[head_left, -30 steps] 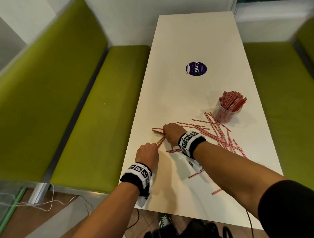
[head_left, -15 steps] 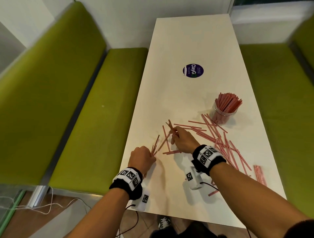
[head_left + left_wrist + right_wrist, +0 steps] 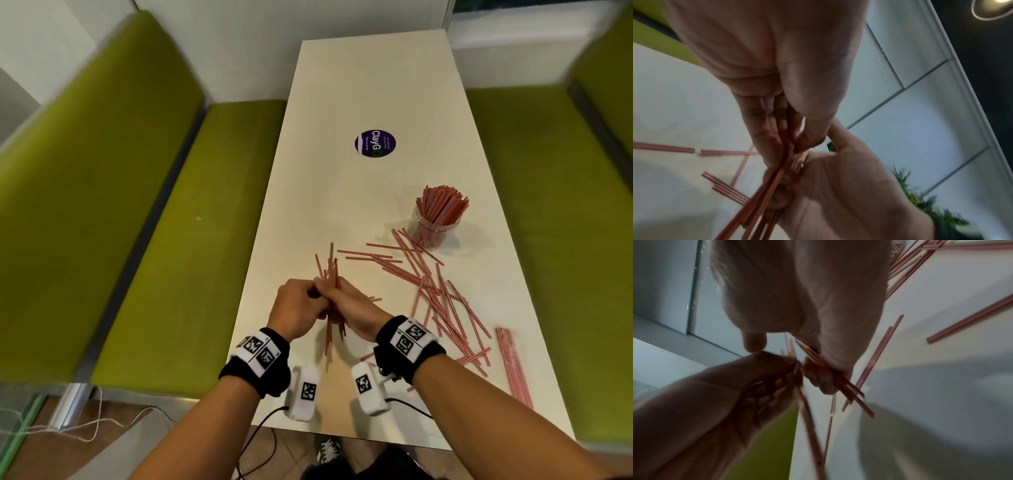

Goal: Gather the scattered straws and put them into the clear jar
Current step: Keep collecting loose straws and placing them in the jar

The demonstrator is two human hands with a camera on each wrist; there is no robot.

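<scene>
One readable label on the table

A round purple sticker (image 3: 375,144) on the white table (image 3: 342,192) reads "ClayGO"; its smaller lines are too fine to read. The wristbands carry only black-and-white marker patterns.

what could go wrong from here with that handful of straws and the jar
1. The bundle of straws held between the left hand and right hand is uneven, with ends splayed and one hanging low; a straw may well slip out on the way.
2. The clear jar already looks packed, so pushing more in could tip it or spill some.
3. Loose straws lie between hands and jar; a sweeping arm might knock them off the table.
</scene>
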